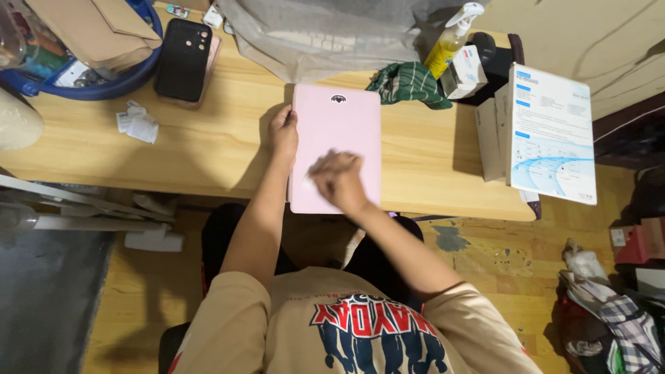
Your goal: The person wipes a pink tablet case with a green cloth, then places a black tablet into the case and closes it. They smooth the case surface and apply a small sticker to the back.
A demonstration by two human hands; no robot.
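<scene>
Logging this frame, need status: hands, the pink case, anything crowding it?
Left hand steadies the flat pink rectangular case at its left edge. Right hand, blurred, on its face. Crumpled green cloth touches the top right corner.

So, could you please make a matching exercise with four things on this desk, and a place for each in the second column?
Things:
1. pink tablet case
2. black phone
3. green cloth
4. spray bottle

Places:
A. at the far edge of the desk, just right of the green cloth
B. between the blue basin and the pink case
C. under the left hand and the right hand
D. beside the top right corner of the pink case

Pairs: 1-C, 2-B, 3-D, 4-A
</scene>
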